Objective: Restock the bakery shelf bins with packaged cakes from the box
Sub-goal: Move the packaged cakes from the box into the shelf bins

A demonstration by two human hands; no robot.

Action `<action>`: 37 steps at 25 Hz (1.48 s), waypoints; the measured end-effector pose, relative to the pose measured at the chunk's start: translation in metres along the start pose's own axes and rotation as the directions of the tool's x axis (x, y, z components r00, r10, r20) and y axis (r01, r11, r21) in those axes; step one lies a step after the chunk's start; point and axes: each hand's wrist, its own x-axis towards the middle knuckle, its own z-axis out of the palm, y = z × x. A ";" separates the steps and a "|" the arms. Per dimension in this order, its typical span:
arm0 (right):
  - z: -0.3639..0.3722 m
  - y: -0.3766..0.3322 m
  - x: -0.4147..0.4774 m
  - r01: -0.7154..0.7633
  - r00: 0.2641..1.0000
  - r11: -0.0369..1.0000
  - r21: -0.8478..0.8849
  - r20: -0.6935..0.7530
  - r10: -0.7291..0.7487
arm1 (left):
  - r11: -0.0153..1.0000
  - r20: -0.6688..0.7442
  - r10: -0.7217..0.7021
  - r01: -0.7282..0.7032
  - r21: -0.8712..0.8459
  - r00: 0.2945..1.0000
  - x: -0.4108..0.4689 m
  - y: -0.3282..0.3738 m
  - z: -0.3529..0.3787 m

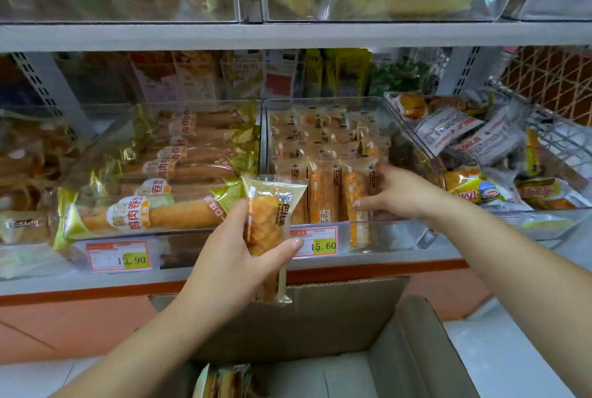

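Fingers (pixel 238 215) and thumb of the left hand (pixel 237 256) curl round one packaged cake (pixel 272 224), holding it upright just below centre of the frame, in front of the clear bin (pixel 394 231) and above the open cardboard box (pixel 320 327). My guess is that it waits there, already turned on end like the rows behind it, until a slot is ready. The right hand (pixel 400 195), right of centre, reaches over the bin's front wall. Its fingers (pixel 360 203) stretch out fairly straight against the front row of cakes (pixel 323 195), apparently pressing them aside to make room rather than gripping one.

The held cake is a long golden pastry in a clear wrapper with pale yellow sealed ends and a small printed logo, matching those standing in the bin. More packets (pixel 224 381) lie in the box at the lower edge. A price tag (pixel 315 241) reading 15.60 sits on the shelf front beneath the bin.
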 end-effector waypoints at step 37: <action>0.005 -0.047 -0.089 0.343 0.934 0.916 0.210 0.027 -0.356 | 0.988 0.081 0.150 -0.152 0.012 0.985 0.006 0.031 0.034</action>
